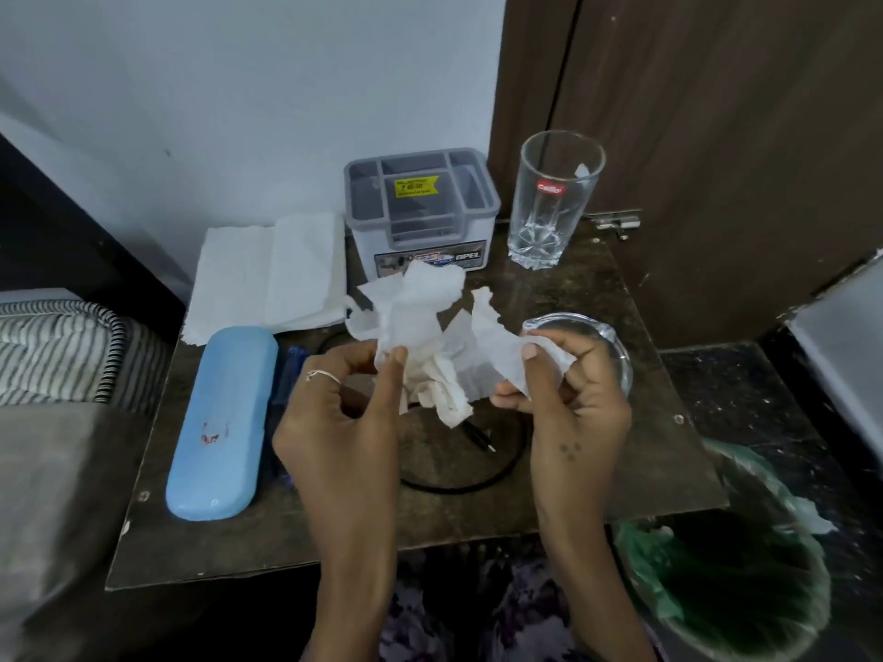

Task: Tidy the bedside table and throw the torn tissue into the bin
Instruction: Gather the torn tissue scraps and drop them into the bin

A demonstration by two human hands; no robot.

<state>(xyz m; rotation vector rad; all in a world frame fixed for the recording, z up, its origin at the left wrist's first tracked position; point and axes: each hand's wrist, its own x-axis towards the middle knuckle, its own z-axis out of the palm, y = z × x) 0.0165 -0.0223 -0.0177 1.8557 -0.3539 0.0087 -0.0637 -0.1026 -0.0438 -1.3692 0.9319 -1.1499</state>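
While half-hidden by hands [344, 422], pen [286, 375].

Hidden or unclear, as I see it: blue pen [290, 375], mostly behind my left hand [341, 413]. Black cable loop [458, 487], partly under torn tissue [430, 336] and both hands. Glass dish [616, 346], half behind right hand [571, 398]. Bin [745, 609], cut by bottom edge. Organiser [420, 207] label print: unreadable.

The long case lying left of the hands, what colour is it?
Light blue case, with a small reddish mark; shown in the head view.
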